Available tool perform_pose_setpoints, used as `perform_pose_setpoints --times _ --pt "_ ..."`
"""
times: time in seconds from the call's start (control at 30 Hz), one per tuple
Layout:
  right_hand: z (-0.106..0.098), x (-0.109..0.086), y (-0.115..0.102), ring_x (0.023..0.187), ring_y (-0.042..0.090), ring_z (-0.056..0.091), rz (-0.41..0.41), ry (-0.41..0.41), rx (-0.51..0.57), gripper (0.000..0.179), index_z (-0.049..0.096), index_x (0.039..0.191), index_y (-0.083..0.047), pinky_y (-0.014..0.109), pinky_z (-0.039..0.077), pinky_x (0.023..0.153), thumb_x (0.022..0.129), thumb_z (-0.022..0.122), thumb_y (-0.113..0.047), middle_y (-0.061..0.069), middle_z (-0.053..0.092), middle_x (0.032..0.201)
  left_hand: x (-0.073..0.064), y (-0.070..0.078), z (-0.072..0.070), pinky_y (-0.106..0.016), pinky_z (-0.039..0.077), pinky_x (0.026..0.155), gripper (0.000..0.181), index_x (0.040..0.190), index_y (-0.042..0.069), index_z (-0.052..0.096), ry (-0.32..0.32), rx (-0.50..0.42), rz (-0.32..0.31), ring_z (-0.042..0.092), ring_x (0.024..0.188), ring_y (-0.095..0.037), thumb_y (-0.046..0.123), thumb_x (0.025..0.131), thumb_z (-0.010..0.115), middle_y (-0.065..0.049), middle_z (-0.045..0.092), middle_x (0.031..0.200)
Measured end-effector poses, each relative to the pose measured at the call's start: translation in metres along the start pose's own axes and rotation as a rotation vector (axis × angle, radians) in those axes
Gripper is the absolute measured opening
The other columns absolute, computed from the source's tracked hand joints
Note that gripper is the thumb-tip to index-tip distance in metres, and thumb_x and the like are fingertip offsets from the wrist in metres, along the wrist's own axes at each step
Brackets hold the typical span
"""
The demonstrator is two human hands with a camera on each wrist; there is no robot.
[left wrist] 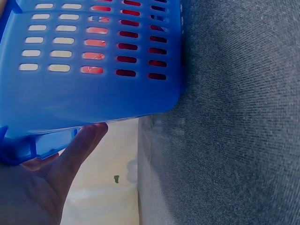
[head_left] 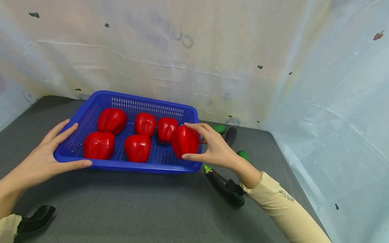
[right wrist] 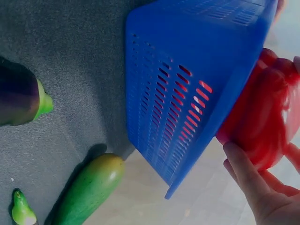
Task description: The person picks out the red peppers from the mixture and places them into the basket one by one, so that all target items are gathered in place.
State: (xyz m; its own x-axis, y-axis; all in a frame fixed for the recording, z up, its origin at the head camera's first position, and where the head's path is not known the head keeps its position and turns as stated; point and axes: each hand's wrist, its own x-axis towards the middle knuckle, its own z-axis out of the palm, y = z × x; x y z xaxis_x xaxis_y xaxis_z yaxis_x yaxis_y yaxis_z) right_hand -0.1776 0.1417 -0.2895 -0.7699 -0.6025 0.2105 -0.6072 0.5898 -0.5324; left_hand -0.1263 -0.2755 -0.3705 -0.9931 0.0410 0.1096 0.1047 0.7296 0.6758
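A blue plastic basket (head_left: 121,164) with slotted sides holds several glossy red bell peppers (head_left: 99,145). At its left front corner my left hand (head_left: 45,162) grips the rim, thumb along the front edge and fingers spread over the left side. The left wrist view has fingertips (left wrist: 89,136) under the rim, against the basket wall (left wrist: 93,98). Between thumb and fingers, my right hand (head_left: 217,146) holds another red bell pepper (head_left: 185,140) at the basket's right end. From the right wrist view, that pepper (right wrist: 276,112) overlaps the rim, its lower part hidden behind the wall.
Right of the basket, a dark eggplant (head_left: 223,185) with a green tip lies on the grey table (head_left: 136,209). Another eggplant (head_left: 231,135) and green cucumber-like vegetables (head_left: 219,128) lie farther back, partly behind my right hand. Plastic sheeting (head_left: 212,60) hangs behind the table and along its right side.
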Motion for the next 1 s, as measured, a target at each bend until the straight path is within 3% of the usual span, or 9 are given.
perform_pose_setpoints --times 0.3,0.6,1.0 --pt "0.005 0.015 -0.005 0.113 0.016 0.051 0.03 -0.143 -0.071 0.077 0.043 0.145 -0.022 0.032 0.057 0.081 0.077 0.077 -0.038 0.005 0.047 0.135 -0.002 0.002 -0.001 -0.083 0.007 0.094 0.113 0.155 0.017 0.004 -0.003 0.004 -0.004 -0.012 0.14 -0.054 0.037 0.074 0.08 -0.011 -0.019 0.16" --pt "0.008 0.029 -0.009 0.114 0.021 0.051 0.069 -0.296 -0.148 0.078 0.042 0.145 -0.02 0.036 0.056 0.085 0.078 0.076 -0.041 0.009 0.047 0.136 -0.001 0.001 0.0 -0.082 0.007 0.095 0.113 0.155 0.019 0.004 -0.003 -0.001 -0.01 -0.012 0.14 -0.055 0.038 0.074 0.08 -0.01 -0.019 0.16" --pt "0.016 0.044 -0.013 0.113 0.021 0.052 0.114 -0.454 -0.246 0.076 0.041 0.146 -0.019 0.033 0.055 0.085 0.08 0.074 -0.039 0.011 0.049 0.133 -0.001 0.001 -0.001 -0.082 0.009 0.095 0.113 0.155 0.017 0.004 -0.005 -0.009 -0.005 -0.011 0.139 -0.056 0.036 0.075 0.08 -0.011 -0.02 0.16"
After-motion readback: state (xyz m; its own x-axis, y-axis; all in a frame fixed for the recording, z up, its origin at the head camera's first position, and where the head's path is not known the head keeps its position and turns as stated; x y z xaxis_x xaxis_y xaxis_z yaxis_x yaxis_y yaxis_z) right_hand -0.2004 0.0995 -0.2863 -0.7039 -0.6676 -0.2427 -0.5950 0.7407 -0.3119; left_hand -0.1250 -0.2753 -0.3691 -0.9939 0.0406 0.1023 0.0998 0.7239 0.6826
